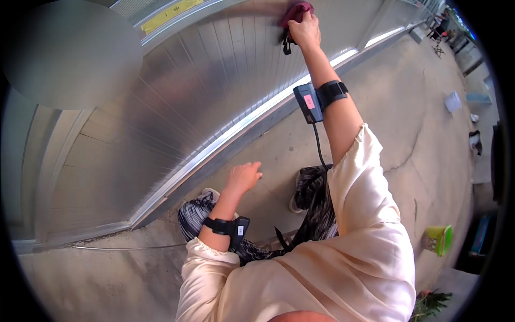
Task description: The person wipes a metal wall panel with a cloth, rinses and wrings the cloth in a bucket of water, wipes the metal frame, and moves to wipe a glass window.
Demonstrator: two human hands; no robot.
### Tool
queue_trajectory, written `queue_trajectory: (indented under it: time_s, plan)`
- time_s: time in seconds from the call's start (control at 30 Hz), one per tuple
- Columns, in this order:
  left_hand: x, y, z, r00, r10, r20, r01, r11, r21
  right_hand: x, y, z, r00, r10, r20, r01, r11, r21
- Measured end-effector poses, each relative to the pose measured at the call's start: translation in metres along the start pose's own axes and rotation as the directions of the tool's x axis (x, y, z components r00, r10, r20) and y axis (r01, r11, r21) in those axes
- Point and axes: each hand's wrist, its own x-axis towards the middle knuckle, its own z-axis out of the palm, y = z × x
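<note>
My right hand [306, 32], its arm stretched far forward, is wrapped over a maroon cloth [296, 13]. That cloth lies against the ribbed, shiny metal panel wall [236, 59]. A dark strap-like piece [287, 44] hangs just below it, and I cannot make out whether it belongs to the cloth. Lower down, my left hand [244, 177] hangs in the air in front of my legs, loosely bent with its fingers slightly apart and nothing visible in it.
A pale metal rail [241, 117] runs along the wall's foot above the concrete floor [386, 107]. At the right stand a lime-green bucket [441, 240] and a white bucket [452, 101]. A blurred round patch hides the upper left. A thin cable [129, 248] lies at lower left.
</note>
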Motion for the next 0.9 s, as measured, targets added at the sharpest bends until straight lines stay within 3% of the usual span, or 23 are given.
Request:
queue_trajectory:
  time_s: [0.2, 0.27, 0.33, 0.4, 0.47, 0.57, 0.63, 0.7, 0.8, 0.87, 0.9]
  plan:
    - [-0.005, 0.002, -0.001, 0.999, 0.024, -0.022, -0.024, 0.999, 0.025, -0.032, 0.013, 0.032, 0.995, 0.083, 0.052, -0.082, 0.996, -0.024]
    - [-0.004, 0.006, -0.008, 0.999, 0.021, -0.033, -0.020, 0.999, 0.026, -0.054, 0.021, 0.045, 0.958, 0.233, 0.170, -0.242, 0.969, 0.038]
    - [-0.002, 0.010, -0.013, 0.984, -0.084, 0.160, 0.072, 0.994, 0.078, -0.070, 0.047, 0.073, 0.893, 0.298, 0.337, -0.328, 0.944, 0.034]
    - [-0.001, 0.008, -0.013, 0.981, -0.093, 0.171, 0.082, 0.994, 0.073, -0.094, 0.076, 0.113, 0.774, 0.397, 0.493, -0.518, 0.845, 0.132]
    - [-0.002, 0.006, -0.012, 0.979, -0.105, 0.177, 0.093, 0.993, 0.070, -0.134, 0.081, 0.150, 0.792, 0.459, 0.401, -0.568, 0.796, 0.210]
    - [-0.003, 0.002, -0.010, 0.982, -0.109, 0.151, 0.100, 0.993, 0.064, -0.156, 0.070, 0.165, 0.855, 0.399, 0.332, -0.506, 0.783, 0.361]
    - [-0.003, 0.002, -0.008, 0.987, -0.109, 0.119, 0.103, 0.993, 0.053, -0.157, 0.014, 0.102, 0.906, 0.260, 0.333, -0.386, 0.828, 0.406]
    - [-0.006, 0.001, -0.004, 0.993, -0.076, 0.085, 0.074, 0.997, 0.030, -0.157, -0.038, 0.053, 0.994, 0.019, 0.108, -0.066, 0.890, 0.450]
    - [-0.005, 0.000, -0.001, 0.998, -0.058, 0.039, 0.058, 0.998, 0.008, -0.160, -0.108, 0.011, 0.956, -0.221, -0.191, 0.283, 0.868, 0.409]
    - [-0.003, 0.001, 0.001, 0.996, -0.077, 0.035, 0.077, 0.997, 0.003, -0.161, -0.099, 0.016, 0.921, -0.272, -0.279, 0.366, 0.850, 0.379]
    - [-0.003, 0.000, 0.001, 0.996, -0.085, 0.030, 0.085, 0.996, -0.004, -0.164, -0.095, 0.020, 0.965, -0.229, -0.126, 0.260, 0.888, 0.378]
